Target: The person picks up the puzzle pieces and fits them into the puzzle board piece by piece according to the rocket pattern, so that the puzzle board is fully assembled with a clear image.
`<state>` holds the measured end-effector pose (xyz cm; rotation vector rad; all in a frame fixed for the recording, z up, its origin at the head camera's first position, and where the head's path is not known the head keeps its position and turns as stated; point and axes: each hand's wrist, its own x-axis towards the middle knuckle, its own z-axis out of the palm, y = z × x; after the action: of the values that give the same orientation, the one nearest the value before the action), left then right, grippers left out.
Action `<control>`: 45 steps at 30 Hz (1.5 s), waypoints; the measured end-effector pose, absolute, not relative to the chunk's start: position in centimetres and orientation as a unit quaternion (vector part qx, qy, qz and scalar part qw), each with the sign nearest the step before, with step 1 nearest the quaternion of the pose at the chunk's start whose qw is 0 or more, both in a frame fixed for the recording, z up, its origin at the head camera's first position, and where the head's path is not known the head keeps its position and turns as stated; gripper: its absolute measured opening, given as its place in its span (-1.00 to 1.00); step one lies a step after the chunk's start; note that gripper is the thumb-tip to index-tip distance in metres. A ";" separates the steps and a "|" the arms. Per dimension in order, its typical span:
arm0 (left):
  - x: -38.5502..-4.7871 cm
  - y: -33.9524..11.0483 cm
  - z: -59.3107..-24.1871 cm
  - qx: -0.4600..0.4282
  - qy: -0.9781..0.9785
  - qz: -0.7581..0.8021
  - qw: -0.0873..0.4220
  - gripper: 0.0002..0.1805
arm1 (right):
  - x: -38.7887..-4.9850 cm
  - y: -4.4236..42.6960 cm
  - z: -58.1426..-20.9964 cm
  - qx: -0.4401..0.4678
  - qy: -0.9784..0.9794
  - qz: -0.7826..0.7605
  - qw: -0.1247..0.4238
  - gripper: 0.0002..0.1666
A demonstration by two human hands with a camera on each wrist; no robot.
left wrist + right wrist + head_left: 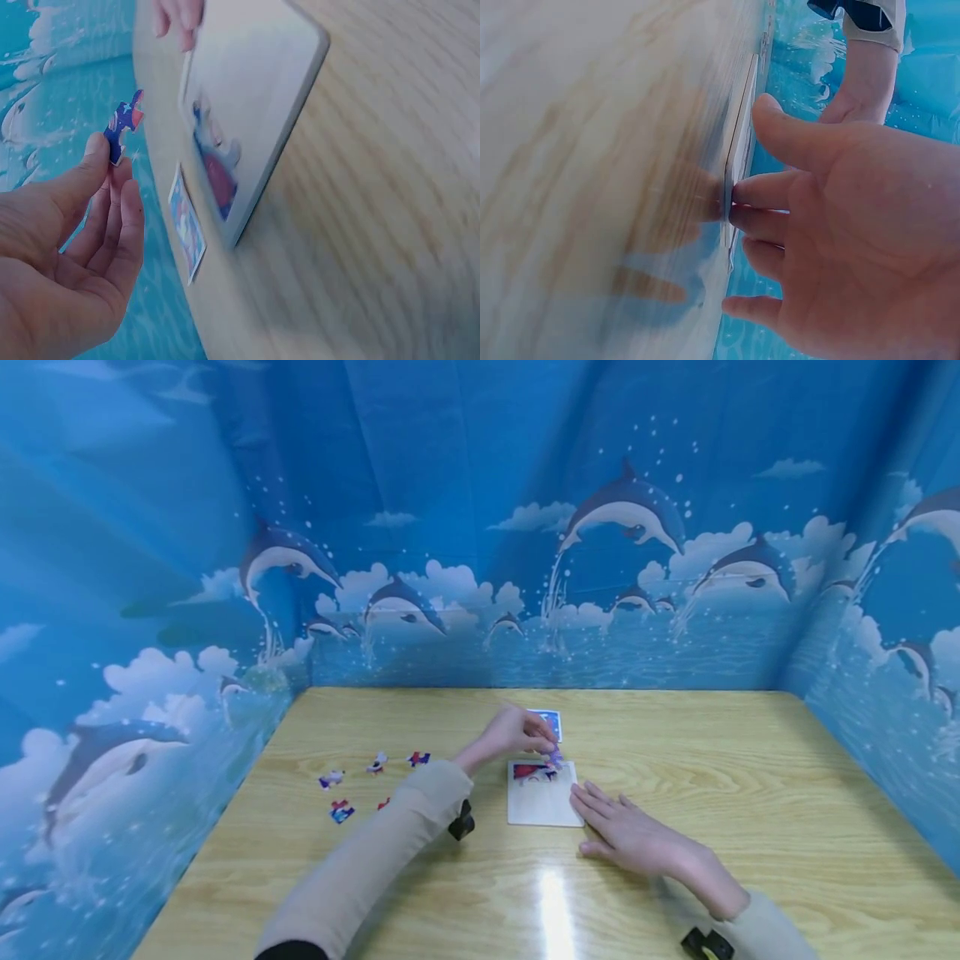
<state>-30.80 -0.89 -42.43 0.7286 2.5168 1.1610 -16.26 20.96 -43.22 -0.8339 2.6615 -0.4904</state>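
Between thumb and fingers my left hand point(516, 732) pinches a purple jigsaw piece point(122, 126), held over the far right part of a white puzzle board point(543, 803). Joined pieces with red and blue print point(529, 772) lie in the board's far left corner. My right hand point(628, 833) rests beside the board with straight fingers, its fingertips touching the right edge. Just beyond the board lies a small printed picture card point(546, 723), partly hidden behind the left hand in the head view.
Several loose jigsaw pieces lie left of the board, among them a red and blue one point(342, 812) and a white and purple one point(331, 779). One piece point(383, 803) is partly covered by the left sleeve. A blue dolphin-print curtain point(465, 527) encloses the wooden table point(750, 777).
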 end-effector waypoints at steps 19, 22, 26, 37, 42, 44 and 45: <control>-30.4 2.0 -45.0 0.300 0.893 0.308 0.130 -0.91 | -15.9 20.7 -43.0 -0.297 0.932 -0.154 0.142 -0.15; -30.4 2.0 -45.1 0.302 0.896 0.302 0.125 -0.91 | -15.9 20.7 -42.9 -0.295 0.932 -0.155 0.145 -0.16; -30.5 1.9 -45.1 0.296 0.897 0.302 0.127 -0.92 | -15.9 20.8 -42.9 -0.293 0.930 -0.159 0.151 -0.17; -30.3 1.9 -44.9 0.293 0.895 0.307 0.141 -0.89 | -16.0 20.9 -42.9 -0.300 0.930 -0.160 0.142 -0.16; -30.4 1.9 -44.9 0.299 0.893 0.305 0.141 -0.92 | -16.0 20.8 -42.9 -0.297 0.930 -0.162 0.146 -0.15; -30.4 1.8 -44.9 0.301 0.895 0.299 0.138 -0.93 | -16.0 20.8 -42.9 -0.296 0.930 -0.160 0.147 -0.15; -30.5 1.8 -45.0 0.302 0.897 0.296 0.133 -0.93 | -16.0 20.8 -43.0 -0.296 0.930 -0.158 0.148 -0.15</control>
<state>-30.46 1.80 -44.95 0.8748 2.6008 0.8588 -16.02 20.84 -42.98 -0.8507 2.6763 -0.4556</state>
